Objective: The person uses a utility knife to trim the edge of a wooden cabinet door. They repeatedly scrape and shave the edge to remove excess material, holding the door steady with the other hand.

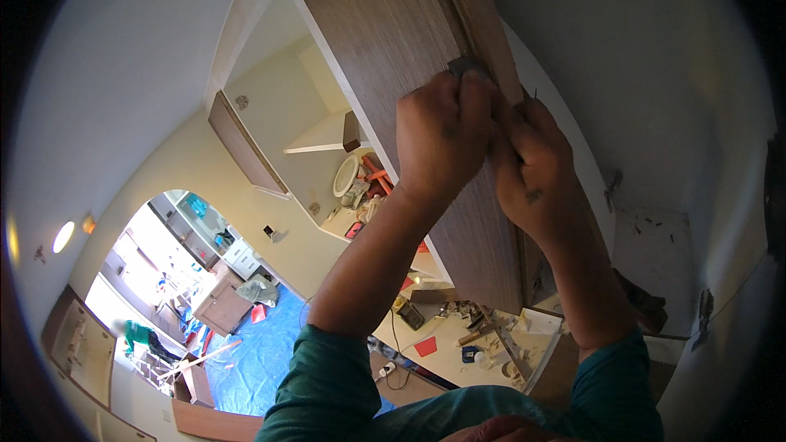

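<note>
Both my arms reach up to the edge of a brown wood-grain cabinet panel. My left hand is closed, with a small dark flat piece pinched between its fingertips against the panel's edge strip. Beside it, touching or nearly touching, my right hand has its fingers bent in around the same edge. A thin dark tip shows above its knuckles, and what it grips is hidden. The exact kind of the dark piece cannot be made out.
An open cabinet to the left holds a white tub and orange-handled tools. Below lies a cluttered worktop with tools and scraps. Blue sheeting covers the floor beyond an archway, where a person in green bends over.
</note>
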### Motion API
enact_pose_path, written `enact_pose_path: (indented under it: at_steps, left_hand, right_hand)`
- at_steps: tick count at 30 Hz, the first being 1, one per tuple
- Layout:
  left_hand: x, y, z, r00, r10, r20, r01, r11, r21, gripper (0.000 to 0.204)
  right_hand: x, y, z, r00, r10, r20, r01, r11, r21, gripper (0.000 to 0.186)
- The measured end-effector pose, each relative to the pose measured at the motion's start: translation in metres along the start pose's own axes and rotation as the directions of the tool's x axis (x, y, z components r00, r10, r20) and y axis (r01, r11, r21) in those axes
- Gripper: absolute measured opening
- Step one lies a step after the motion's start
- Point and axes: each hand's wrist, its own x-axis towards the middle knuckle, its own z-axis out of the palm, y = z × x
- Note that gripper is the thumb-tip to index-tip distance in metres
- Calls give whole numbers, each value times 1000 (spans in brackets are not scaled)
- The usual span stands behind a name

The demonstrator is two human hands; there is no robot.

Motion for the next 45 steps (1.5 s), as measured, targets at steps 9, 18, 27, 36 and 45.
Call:
enact_pose_path:
  at_steps: [9,18,27,36,45]
  left_hand:
    - [0,0,1,983,183,-24,-182,982,55,31]
    - [2,6,-1,998,69,-14,-68,996,51,30]
    - [5,7,1,1000,6,-23,-7,1000,-29,29]
    - [10,7,-2,996,82,-38,-82,997,-8,24]
    - [18,7,-7,953,303,21,-302,937,177,17]
  right_hand:
    - [0,0,1,1000,-2,-21,3,1000,28,37]
    - [7,0,-3,1000,-21,13,21,999,-46,35]
    - [7,-1,-3,1000,1,3,-1,1000,-1,36]
    - [14,-4,-3,999,-31,-14,31,1000,6,32]
    - [20,0,-2,999,-33,-7,33,999,25,37]
